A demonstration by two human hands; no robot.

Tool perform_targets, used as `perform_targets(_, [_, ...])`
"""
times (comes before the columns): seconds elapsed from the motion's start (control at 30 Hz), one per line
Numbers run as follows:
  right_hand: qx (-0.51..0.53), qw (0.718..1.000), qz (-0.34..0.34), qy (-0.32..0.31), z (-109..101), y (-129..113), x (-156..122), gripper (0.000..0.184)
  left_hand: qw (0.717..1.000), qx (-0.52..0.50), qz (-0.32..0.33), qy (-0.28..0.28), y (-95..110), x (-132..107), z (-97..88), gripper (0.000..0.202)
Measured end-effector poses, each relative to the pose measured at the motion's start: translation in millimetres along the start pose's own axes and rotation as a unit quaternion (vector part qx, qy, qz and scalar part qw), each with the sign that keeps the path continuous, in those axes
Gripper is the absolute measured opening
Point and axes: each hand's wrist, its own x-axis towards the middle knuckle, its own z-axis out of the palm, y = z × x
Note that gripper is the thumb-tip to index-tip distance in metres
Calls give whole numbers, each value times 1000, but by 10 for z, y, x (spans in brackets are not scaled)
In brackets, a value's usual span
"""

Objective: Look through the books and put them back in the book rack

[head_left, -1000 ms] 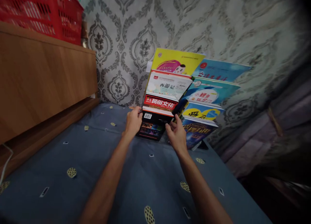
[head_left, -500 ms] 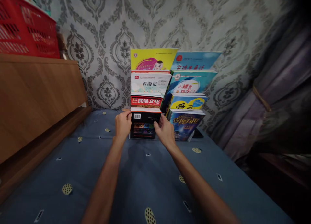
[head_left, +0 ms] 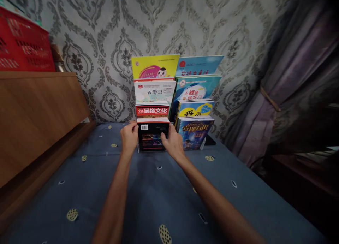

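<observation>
A black book (head_left: 152, 140) with a barcode on its cover stands upright at the front of the left row of books. My left hand (head_left: 129, 136) is closed on its left edge, the fingertips partly hidden behind it. At the opposite edge my right hand (head_left: 172, 141) grips the same book, thumb lying on the cover and fingers behind. Stepped up behind it are a red book (head_left: 153, 111), a white book (head_left: 156, 92) and a tall yellow book (head_left: 156, 65). Right of my right hand stands a dark blue book (head_left: 197, 134).
Behind the dark blue book rise a yellow-and-blue book (head_left: 196, 108), a teal book (head_left: 197, 88) and a blue book (head_left: 200, 64). A dark blue patterned sheet (head_left: 148, 194) lies beneath. Left are a wooden headboard (head_left: 42, 113) and a red basket (head_left: 26, 42); a tied curtain (head_left: 254, 124) hangs right.
The view has shifted, so the books and both hands appear a little further left. Both hands keep the same hold on the black book.
</observation>
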Motion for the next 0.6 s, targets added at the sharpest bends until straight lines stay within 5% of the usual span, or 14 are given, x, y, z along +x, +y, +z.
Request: perform_targets(0.6, [185,982,-32,-8,-1,72,100,63,997,-75,21,6,-136,-14,125,39])
